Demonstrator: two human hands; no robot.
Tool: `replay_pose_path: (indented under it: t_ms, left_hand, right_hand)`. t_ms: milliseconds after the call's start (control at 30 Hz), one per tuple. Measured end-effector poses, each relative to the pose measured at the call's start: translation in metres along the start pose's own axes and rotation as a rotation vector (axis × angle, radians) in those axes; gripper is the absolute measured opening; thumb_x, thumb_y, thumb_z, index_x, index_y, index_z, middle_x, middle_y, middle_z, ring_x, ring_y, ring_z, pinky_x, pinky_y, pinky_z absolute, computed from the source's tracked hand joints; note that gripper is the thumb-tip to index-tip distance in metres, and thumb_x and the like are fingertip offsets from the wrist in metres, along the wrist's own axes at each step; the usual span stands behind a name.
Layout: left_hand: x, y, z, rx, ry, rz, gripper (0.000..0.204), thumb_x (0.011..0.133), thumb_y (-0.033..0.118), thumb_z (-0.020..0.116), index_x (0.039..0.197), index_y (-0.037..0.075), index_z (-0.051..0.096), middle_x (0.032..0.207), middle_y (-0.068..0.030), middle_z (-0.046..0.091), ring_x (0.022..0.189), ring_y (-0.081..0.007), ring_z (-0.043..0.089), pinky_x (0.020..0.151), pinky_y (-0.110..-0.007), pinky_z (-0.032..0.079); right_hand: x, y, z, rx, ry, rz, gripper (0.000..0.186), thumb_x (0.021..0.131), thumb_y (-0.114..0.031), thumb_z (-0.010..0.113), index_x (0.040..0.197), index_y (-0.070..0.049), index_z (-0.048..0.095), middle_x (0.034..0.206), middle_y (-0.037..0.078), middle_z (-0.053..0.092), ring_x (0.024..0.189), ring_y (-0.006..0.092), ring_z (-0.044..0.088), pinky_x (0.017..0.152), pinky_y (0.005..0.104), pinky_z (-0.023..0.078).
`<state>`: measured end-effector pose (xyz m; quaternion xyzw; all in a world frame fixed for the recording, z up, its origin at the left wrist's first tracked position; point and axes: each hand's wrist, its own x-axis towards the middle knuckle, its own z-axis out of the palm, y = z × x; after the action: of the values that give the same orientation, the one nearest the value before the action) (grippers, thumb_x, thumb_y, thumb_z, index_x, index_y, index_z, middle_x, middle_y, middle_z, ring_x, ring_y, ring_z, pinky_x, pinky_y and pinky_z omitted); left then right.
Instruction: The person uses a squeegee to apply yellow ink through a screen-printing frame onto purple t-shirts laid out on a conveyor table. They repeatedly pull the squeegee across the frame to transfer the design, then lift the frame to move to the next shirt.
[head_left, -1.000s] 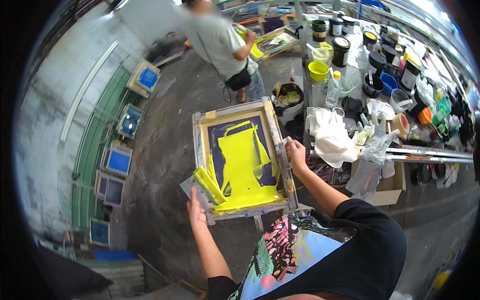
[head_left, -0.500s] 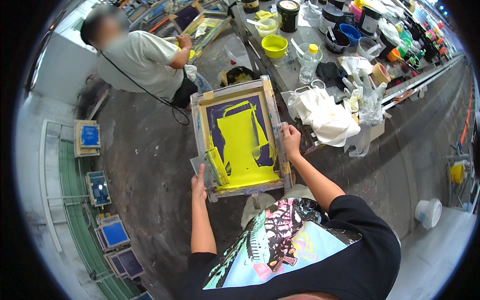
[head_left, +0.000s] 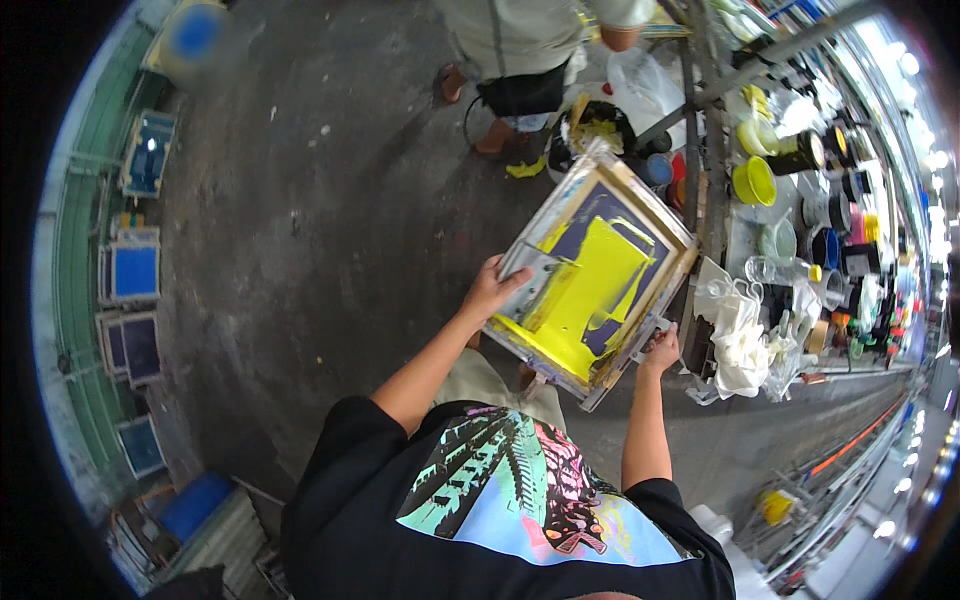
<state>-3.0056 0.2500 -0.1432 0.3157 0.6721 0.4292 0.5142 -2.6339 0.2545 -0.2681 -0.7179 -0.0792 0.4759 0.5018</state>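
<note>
A screen printing frame is held up in front of me, tilted so its far end leans right. Bright yellow ink covers much of its dark purple mesh. Across the frame's left side lies an ink-smeared squeegee with a grey plate-like handle. My left hand is closed on the left edge, its thumb over the grey handle; its other fingers are partly hidden. My right hand is closed on the right edge near a small metal fitting.
Right of me, a crowded worktable holds a yellow bowl, a clear bottle and white cloth. Beyond the frame stand a black bin and a person. More screens lean along the left wall.
My view has swung, so the person and worktable sit farther right. The frame has turned clockwise and shifted right in view, both hands still on it.
</note>
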Motion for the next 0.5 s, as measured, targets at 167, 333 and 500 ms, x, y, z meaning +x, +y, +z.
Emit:
replay_pose_path:
  t_ms: [167, 333, 500]
  left_hand:
    - [0.016, -0.066, -0.006, 0.147, 0.014, 0.022, 0.066, 0.087, 0.05, 0.081, 0.127, 0.002, 0.062, 0.109, -0.0047, 0.072, 0.1, -0.0134, 0.065, 0.089, -0.031, 0.051]
    - [0.055, -0.015, 0.023, 0.14, 0.001, -0.23, 0.06, 0.088, 0.053, 0.078, 0.119, 0.002, 0.069, 0.107, -0.0079, 0.074, 0.095, -0.0158, 0.068, 0.083, -0.033, 0.054]
    - [0.108, -0.02, 0.027, -0.004, -0.079, -0.166, 0.064, 0.09, 0.053, 0.077, 0.125, 0.001, 0.067, 0.115, -0.0059, 0.072, 0.101, -0.0159, 0.068, 0.09, -0.031, 0.051]
  right_hand:
    - [0.017, 0.015, -0.006, -0.088, 0.056, 0.002, 0.044, 0.101, -0.043, 0.065, 0.071, -0.012, 0.056, 0.061, -0.003, 0.05, 0.047, 0.0085, 0.042, 0.044, 0.0275, 0.031]
    - [0.079, 0.029, 0.007, -0.073, 0.028, -0.116, 0.037, 0.098, -0.042, 0.069, 0.075, -0.014, 0.064, 0.065, -0.003, 0.056, 0.049, 0.0103, 0.047, 0.046, 0.0267, 0.037]
    - [0.106, 0.004, 0.035, -0.06, -0.107, 0.02, 0.046, 0.099, -0.048, 0.067, 0.084, -0.004, 0.067, 0.067, -0.001, 0.058, 0.05, 0.0068, 0.049, 0.044, 0.0259, 0.039]
